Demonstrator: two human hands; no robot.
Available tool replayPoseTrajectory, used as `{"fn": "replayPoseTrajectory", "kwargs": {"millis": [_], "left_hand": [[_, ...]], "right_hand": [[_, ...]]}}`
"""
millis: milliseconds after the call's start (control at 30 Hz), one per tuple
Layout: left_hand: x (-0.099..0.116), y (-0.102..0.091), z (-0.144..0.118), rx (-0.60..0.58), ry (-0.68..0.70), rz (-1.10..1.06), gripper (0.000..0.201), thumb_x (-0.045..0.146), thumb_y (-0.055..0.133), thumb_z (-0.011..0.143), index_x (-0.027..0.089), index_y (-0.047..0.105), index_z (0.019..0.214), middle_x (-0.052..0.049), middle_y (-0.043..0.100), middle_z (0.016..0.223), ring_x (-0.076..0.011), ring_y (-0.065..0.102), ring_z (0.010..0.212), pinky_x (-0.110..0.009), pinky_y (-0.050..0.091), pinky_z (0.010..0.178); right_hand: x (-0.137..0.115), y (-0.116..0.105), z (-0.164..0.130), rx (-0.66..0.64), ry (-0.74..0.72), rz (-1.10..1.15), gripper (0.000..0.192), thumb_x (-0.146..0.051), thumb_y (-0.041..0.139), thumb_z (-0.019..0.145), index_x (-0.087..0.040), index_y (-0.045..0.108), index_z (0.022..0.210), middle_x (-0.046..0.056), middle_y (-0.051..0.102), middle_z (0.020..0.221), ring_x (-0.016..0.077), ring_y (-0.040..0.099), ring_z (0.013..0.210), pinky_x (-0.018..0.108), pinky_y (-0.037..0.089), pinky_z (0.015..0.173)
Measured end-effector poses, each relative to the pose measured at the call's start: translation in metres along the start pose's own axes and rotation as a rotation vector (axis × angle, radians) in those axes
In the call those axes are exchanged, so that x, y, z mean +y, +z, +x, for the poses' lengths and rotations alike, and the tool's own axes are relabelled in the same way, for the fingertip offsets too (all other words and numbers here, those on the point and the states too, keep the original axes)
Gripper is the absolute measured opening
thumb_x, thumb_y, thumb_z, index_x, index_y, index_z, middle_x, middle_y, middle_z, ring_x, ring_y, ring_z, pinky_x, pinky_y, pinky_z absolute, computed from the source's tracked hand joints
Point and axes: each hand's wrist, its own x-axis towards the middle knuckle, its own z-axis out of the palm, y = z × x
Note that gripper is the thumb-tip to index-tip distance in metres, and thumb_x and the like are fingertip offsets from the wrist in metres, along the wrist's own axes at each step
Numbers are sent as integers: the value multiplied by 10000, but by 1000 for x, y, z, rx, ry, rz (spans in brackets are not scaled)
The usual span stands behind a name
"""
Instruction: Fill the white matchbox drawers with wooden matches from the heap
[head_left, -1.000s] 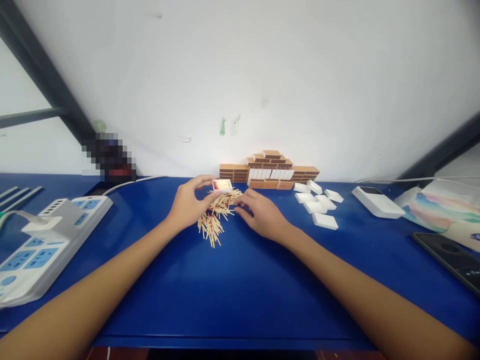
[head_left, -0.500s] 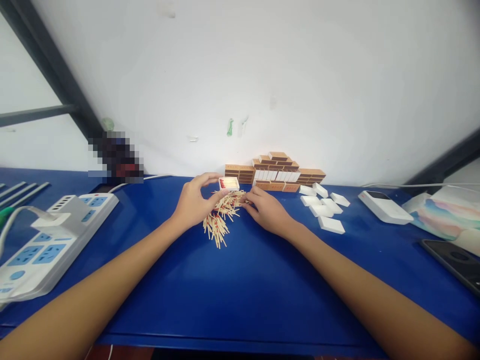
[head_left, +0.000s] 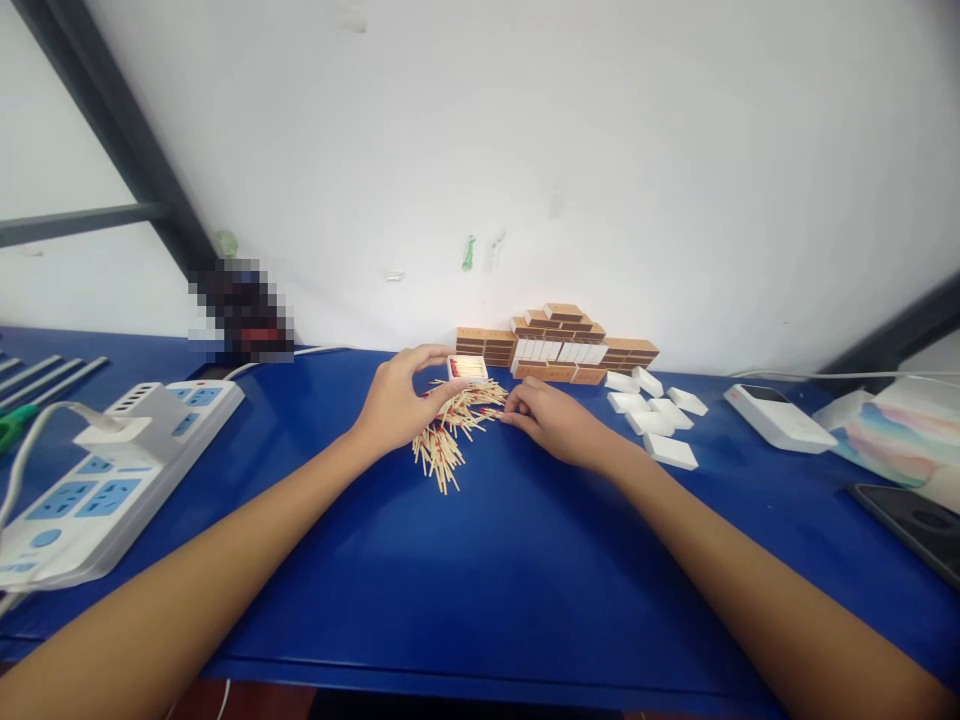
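Observation:
My left hand (head_left: 401, 400) grips a white matchbox tray (head_left: 468, 379) by its left end, thumb in front and fingers behind. Red-tipped matches (head_left: 466, 368) lie side by side inside the tray. Below and in front of it spreads a loose heap of matches (head_left: 440, 455) on the blue table (head_left: 480, 560). At the heap's right edge, my right hand (head_left: 551, 420) has its thumb and index finger pinched together on a match (head_left: 491, 414), whose far end points into the heap.
Against the wall stand stacked brown matchboxes (head_left: 551, 372) with a row of white trays (head_left: 559, 350). Several white trays (head_left: 670, 451) lie at the right, near a white device (head_left: 780, 418) and a black phone (head_left: 911, 525). A power strip (head_left: 112, 490) occupies the left.
My right hand has drawn slightly right and away from the tray, fingers still pinched. The left hand keeps its hold on the tray. The whole view has shifted a little.

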Motion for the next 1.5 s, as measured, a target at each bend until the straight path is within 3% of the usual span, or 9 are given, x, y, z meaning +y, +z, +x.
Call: {"fn": "replayPoseTrajectory", "kwargs": {"millis": [267,633,900,1167,1500], "left_hand": [[0,0,-2,-13,7,18,382,380,802,883,232,691,1217,-68,764,1209,-226,739,1104,-419,572,1023],[1,5,-5,-85,-3,27,389,366,818,865,230,690,1207,-75,757,1191,-235,746,1079,-419,582,987],[-1,3,-4,-86,-1,47,364,359,803,880,241,684,1203,-63,761,1201,-242,736,1104,-429,579,989],[0,4,-6,-90,19,79,358,373,800,881,241,692,1195,-68,757,1210,-251,730,1115,-445,572,999],[1,6,-7,-107,33,81,380,388,805,874,242,689,1205,-70,765,1180,-251,723,1105,-437,567,988]], "right_hand": [[1,-18,-12,-89,107,-15,136,-289,574,1000,-195,621,914,76,616,972,202,585,813,321,438,736],[13,-20,-17,-40,74,-15,143,-279,536,992,-199,633,925,77,647,951,202,594,812,316,430,726],[10,-38,-20,34,137,-19,136,-289,540,961,-205,594,869,61,656,844,207,579,764,314,397,673],[16,-31,-17,-44,167,-44,157,-285,537,970,-192,627,882,74,675,865,206,591,761,318,396,674],[15,-16,-15,14,67,1,184,-355,609,964,-185,667,1004,88,662,964,210,603,821,325,444,713]]}}
